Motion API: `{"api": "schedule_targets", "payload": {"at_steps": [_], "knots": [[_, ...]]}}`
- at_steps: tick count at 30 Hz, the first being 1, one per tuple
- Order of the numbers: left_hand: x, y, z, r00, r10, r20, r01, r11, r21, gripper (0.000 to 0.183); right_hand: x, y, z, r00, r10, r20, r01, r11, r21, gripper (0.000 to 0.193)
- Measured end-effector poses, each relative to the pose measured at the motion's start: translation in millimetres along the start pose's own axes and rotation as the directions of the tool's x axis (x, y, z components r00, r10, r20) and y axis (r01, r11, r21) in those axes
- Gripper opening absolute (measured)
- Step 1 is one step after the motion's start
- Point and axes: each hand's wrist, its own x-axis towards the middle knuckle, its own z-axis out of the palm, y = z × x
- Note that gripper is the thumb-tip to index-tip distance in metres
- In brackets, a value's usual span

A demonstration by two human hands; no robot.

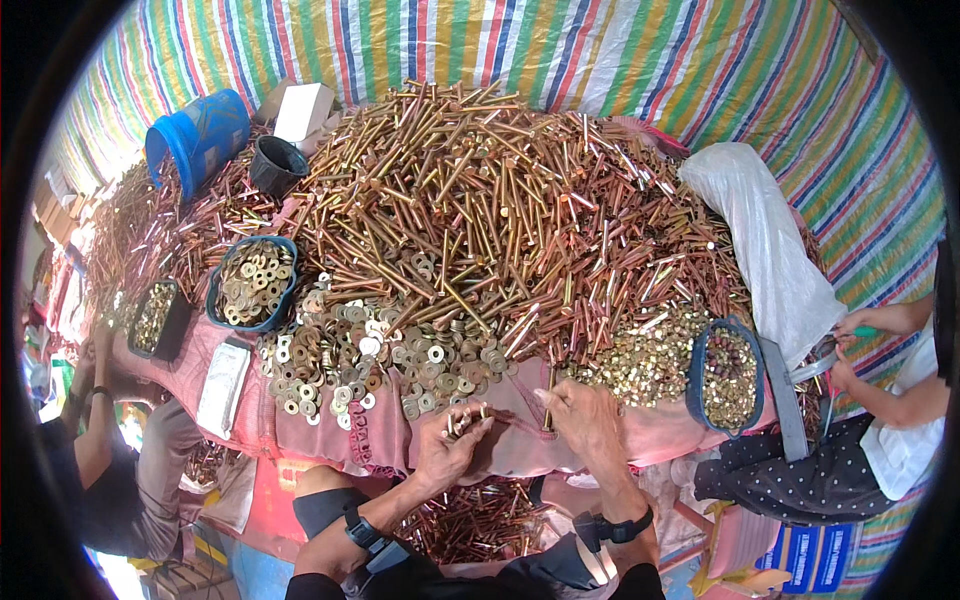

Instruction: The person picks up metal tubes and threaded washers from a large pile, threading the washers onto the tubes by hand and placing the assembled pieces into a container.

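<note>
Fingers (480, 431) of the left hand (445, 450) are curled around a few small metal parts (461, 424), palm partly turned up; which kind they are is too small to tell. Thumb and forefinger of the right hand (590, 418) pinch a bolt (549, 395), held nearly upright over the pink cloth (510, 452) at the near edge, to the right of the left hand and apart from it. Just beyond the left hand lie loose washers (350, 350), many overlapping; beyond the right hand and to its right are nuts (650, 355). Behind both rises a wide heap (450, 190) of golden and coppery bolts. A blue tub (250, 326) full of washers stands left of the loose ones, with a dark tray (172, 340) of small parts farther left and a white packet (224, 388) on the cloth between and nearer. Another tub (697, 390), also blue and filled with small pieces, sits beside the nuts. At the back left, a blue bucket (218, 135) lies tipped near a black cup (278, 165) and a white box (303, 112). A white sack (760, 235) drapes over the heap's right side, near a co-worker's hand (850, 322) at a green-handled tool (866, 330). More bolts (475, 520) lie below, between the person's legs; a striped sheet (600, 50) spreads behind everything.
</note>
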Motion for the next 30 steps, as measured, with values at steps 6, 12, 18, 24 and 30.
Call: {"api": "schedule_targets", "payload": {"at_steps": [6, 12, 18, 24, 30], "knots": [[5.6, 6.2, 1.3, 0.996, 0.071, 0.045, -0.073, 0.996, 0.041, 0.017, 8.3, 22.8, 7.2, 0.991, 0.048, 0.126, -0.017, 0.972, -0.232, 0.043], [7.0, 6.3, 3.1, 0.999, 0.024, 0.03, -0.026, 0.998, 0.049, 0.019, -0.6, 6.3, 14.6, 0.954, -0.038, 0.297, -0.042, 0.965, 0.258, 0.026], [8.6, 6.6, -0.7, 0.995, -0.055, 0.085, 0.068, 0.985, -0.16, 0.016, -0.4, -9.4, 40.0, 0.862, -0.424, 0.278, 0.347, 0.893, 0.287, 0.023], [4.6, 3.6, -6.8, 0.999, -0.046, 0.019, 0.049, 0.977, -0.209, 0.013, 12.7, 14.2, 25.7, 0.985, -0.149, 0.09, 0.125, 0.965, 0.229, 0.02], [8.1, 4.0, -5.7, 0.999, 0.041, -0.026, -0.042, 0.998, -0.037, 0.012, 30.3, 15.4, 46.7, 0.969, -0.176, -0.173, 0.216, 0.942, 0.256, 0.014]]}}
